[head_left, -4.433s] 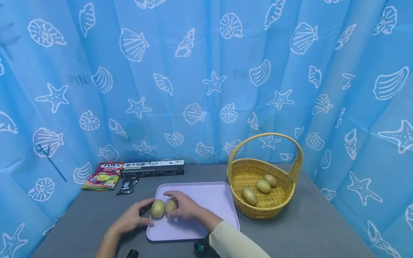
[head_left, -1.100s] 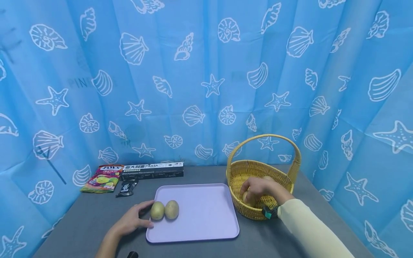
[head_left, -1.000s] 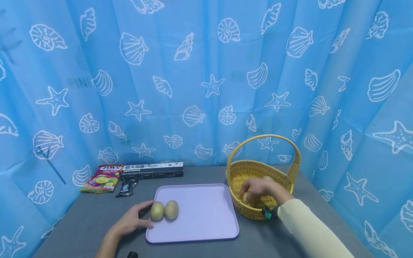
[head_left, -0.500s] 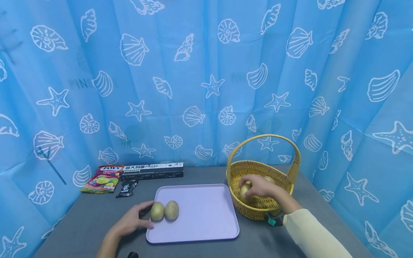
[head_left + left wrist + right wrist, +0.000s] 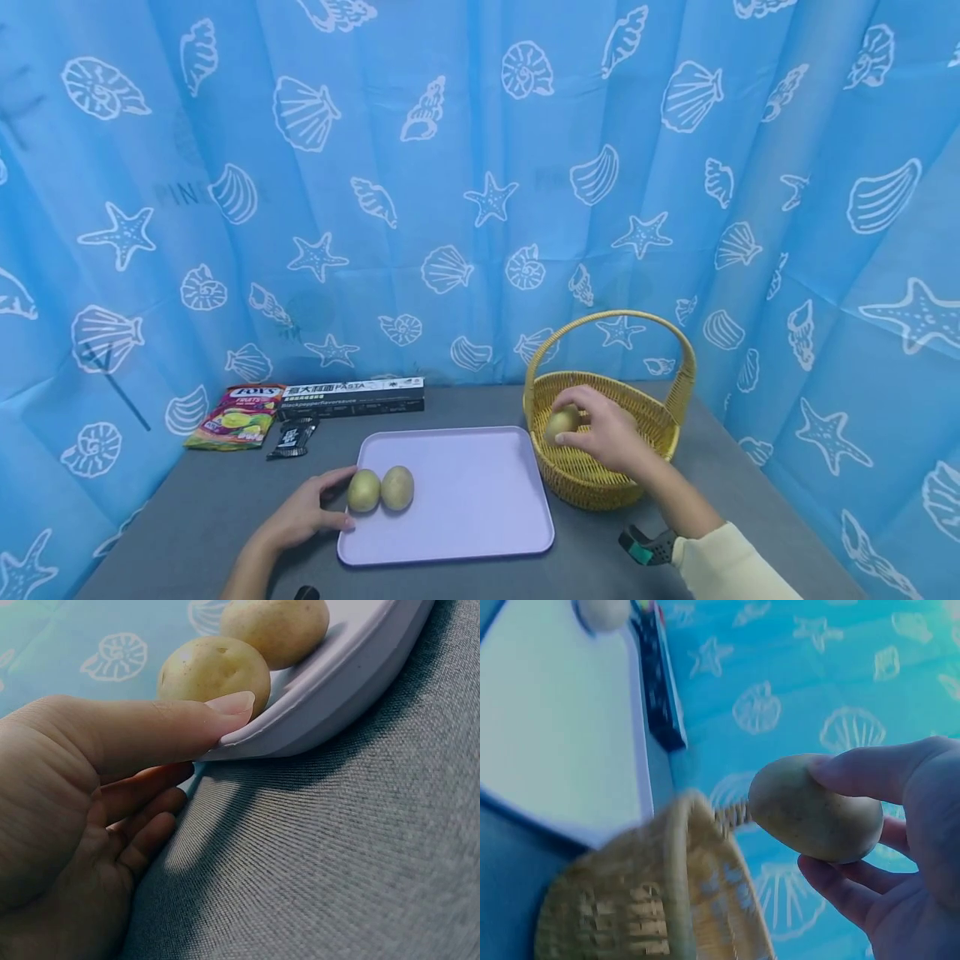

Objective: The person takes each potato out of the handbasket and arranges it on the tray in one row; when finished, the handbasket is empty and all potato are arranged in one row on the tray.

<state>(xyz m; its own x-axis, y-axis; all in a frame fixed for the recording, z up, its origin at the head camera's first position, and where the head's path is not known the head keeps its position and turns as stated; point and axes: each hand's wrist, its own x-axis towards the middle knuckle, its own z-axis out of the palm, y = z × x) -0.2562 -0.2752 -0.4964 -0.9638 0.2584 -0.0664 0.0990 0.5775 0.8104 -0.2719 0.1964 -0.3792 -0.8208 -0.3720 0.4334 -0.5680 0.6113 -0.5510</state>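
Looks like you're mid-transfer here: your right hand [image 5: 609,435] has its thumb and fingers wrapped around a kiwi [image 5: 559,423], held up over the near-left rim of the yellow basket [image 5: 600,492], so I'd call this the carry step from basket to tray. Your left hand [image 5: 303,515] is relaxed on the grey table, thumb resting on the corner of the lilac tray [image 5: 465,533] and touching the nearer of the two kiwis on the tray [image 5: 381,490], not gripping anything.

Next move, as I read it: bring the held kiwi across toward your left hand and set it down beside the pair. It's round and could roll on that flat tray, so place it gently, maybe touching the others.

Hard to tell: your right hand blocks most of the basket floor, so I can't say how many kiwis are left in there. The right wrist view is blurry on the basket. Beyond your left hand sit a snack bag [image 5: 238,414] and a long pasta box [image 5: 351,395].
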